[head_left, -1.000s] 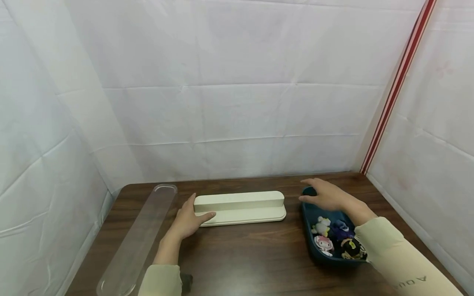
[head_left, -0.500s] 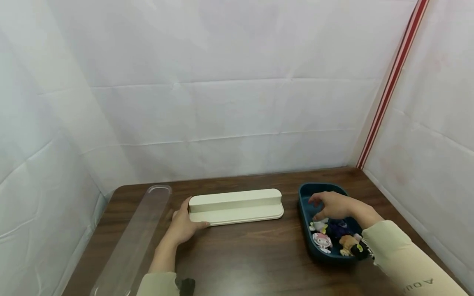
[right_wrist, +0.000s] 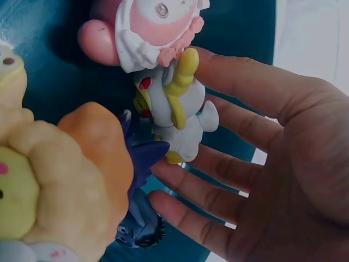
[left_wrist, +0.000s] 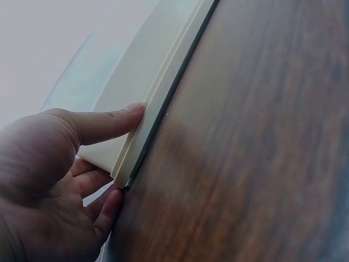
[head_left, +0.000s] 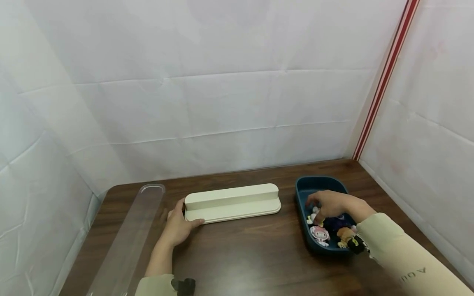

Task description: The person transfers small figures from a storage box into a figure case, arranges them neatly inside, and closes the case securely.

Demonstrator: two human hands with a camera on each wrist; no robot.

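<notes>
Nearest on the dark wood bench (head_left: 237, 255): left hand (head_left: 177, 226) at the near left end of the cream stepped stand (head_left: 231, 202), thumb laid along its front edge, fingers (left_wrist: 103, 210) curled round the end. To the right, the right hand (head_left: 329, 205) reaches into the dark blue tray (head_left: 314, 187), fingers spread and loosely open against a small white figurine (right_wrist: 177, 106), not gripping it. Pink-hooded figurine (head_left: 320, 235) lies nearer. Clear long lid (head_left: 127, 242) lies far left.
</notes>
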